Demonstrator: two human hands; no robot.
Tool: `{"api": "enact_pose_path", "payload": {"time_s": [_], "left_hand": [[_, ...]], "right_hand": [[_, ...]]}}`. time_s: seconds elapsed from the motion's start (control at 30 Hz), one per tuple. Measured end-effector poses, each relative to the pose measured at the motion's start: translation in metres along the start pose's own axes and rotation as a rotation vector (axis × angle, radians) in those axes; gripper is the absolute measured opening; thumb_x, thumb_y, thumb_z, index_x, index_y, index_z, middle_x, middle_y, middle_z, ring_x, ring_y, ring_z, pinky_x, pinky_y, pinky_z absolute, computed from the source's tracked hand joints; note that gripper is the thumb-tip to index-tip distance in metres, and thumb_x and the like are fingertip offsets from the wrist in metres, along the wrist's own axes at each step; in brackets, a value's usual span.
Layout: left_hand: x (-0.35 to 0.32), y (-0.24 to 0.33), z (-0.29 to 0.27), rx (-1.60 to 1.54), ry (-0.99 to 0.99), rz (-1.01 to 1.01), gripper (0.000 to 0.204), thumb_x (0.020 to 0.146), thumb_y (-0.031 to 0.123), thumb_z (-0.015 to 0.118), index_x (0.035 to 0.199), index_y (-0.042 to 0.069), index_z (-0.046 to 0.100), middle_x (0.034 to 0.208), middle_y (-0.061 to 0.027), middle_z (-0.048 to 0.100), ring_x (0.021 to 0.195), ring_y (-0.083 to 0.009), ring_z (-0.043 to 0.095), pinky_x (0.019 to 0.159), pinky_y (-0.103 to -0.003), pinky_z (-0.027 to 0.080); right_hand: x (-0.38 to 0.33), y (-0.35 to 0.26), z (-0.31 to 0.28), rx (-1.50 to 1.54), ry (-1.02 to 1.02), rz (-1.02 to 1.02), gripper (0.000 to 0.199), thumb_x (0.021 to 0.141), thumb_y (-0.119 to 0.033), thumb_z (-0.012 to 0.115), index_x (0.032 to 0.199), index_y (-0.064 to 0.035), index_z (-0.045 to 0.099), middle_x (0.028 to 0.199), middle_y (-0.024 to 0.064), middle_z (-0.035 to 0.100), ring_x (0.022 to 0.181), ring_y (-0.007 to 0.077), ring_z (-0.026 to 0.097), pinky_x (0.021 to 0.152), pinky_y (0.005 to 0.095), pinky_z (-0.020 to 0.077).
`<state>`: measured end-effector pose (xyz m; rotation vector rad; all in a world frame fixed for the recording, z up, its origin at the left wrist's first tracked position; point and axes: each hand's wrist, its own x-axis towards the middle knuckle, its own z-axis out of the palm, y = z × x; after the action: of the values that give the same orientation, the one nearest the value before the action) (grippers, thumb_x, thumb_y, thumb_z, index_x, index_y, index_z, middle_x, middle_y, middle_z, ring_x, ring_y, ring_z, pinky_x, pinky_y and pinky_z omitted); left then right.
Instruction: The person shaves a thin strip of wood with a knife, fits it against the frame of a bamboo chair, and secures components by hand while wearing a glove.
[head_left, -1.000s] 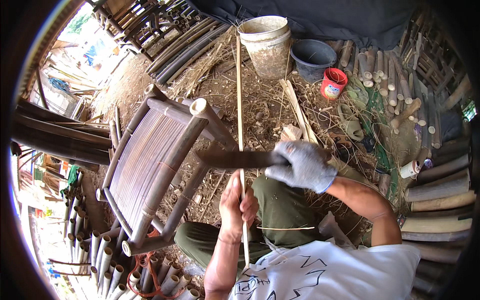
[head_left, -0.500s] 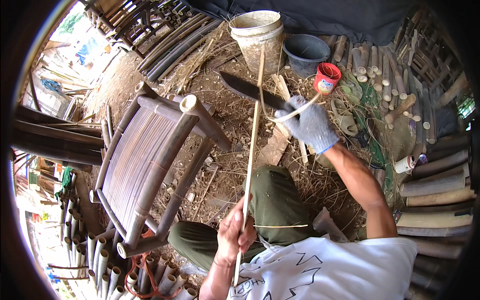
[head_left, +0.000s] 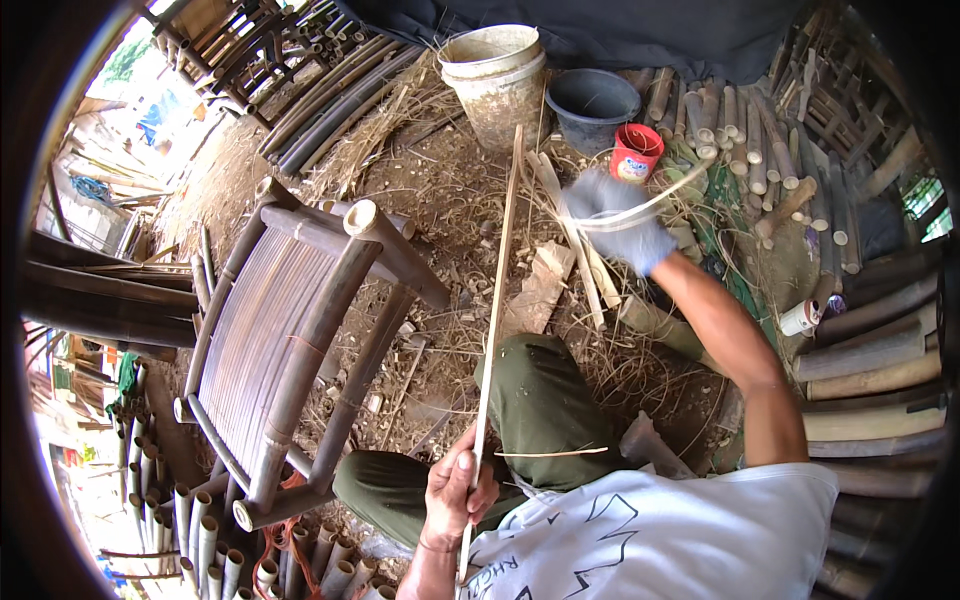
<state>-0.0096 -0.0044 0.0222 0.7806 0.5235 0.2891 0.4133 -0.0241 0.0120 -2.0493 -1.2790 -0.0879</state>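
My bare left hand (head_left: 458,490) is closed around the lower part of a long, pale bamboo strip (head_left: 490,360). The strip stands up past my knee, its far end near the white bucket. To the right, my right hand (head_left: 615,215) in a grey glove is smeared by motion, its fingers not clear. It gripped a dark-bladed knife half a second ago; the blade is now hidden or blurred out, and no knife lies elsewhere in sight. A thin, pale curved sliver (head_left: 685,182) crosses the glove. Another thin sliver (head_left: 560,453) lies across my green trousers.
A bamboo stool (head_left: 270,350) stands at left. Beyond are a dirty white bucket (head_left: 490,70), a dark bucket (head_left: 592,110) and a small red tub (head_left: 637,153). Bamboo poles (head_left: 870,370) line the right side. Shavings and split pieces (head_left: 570,240) litter the earth floor.
My right hand has swung slightly up and become blurred; the knife blade no longer shows. The curved sliver now reaches farther right. My left hand still holds the strip. The view has shifted slightly.
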Motion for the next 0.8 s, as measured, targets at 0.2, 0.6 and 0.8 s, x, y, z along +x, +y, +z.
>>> {"api": "enact_pose_path", "payload": {"time_s": [0.2, 0.6, 0.8], "left_hand": [[0.036, 0.017, 0.006, 0.057, 0.024, 0.172, 0.062, 0.105, 0.040, 0.055, 0.151, 0.001, 0.042, 0.060, 0.0005, 0.051, 0.039, -0.0058, 0.040, 0.035, -0.020, 0.034], [0.088, 0.043, 0.050, 0.499, 0.073, 0.295, 0.052, 0.108, 0.036, 0.049, 0.148, 0.001, 0.048, 0.064, -0.0009, 0.056, 0.043, -0.0063, 0.049, 0.040, -0.020, 0.040], [0.061, 0.034, 0.037, 0.505, 0.052, 0.279, 0.048, 0.109, 0.032, 0.047, 0.146, 0.001, 0.050, 0.063, 0.0001, 0.054, 0.043, -0.0055, 0.049, 0.040, -0.020, 0.040]], "right_hand": [[-0.010, -0.026, -0.021, 0.209, 0.124, 0.194, 0.056, 0.099, -0.058, 0.055, 0.083, -0.0059, 0.067, 0.063, 0.0075, 0.060, 0.056, 0.0178, 0.055, 0.055, 0.0396, 0.0447], [-0.066, -0.096, 0.013, 0.024, -0.023, -0.180, 0.038, 0.083, -0.045, 0.077, 0.084, -0.0117, 0.059, 0.070, 0.0093, 0.061, 0.063, 0.0323, 0.064, 0.058, 0.0436, 0.0496], [-0.046, -0.079, 0.007, -0.008, 0.039, -0.083, 0.042, 0.086, -0.051, 0.073, 0.085, -0.0111, 0.062, 0.066, 0.0098, 0.060, 0.063, 0.0310, 0.065, 0.059, 0.0418, 0.0509]]}}
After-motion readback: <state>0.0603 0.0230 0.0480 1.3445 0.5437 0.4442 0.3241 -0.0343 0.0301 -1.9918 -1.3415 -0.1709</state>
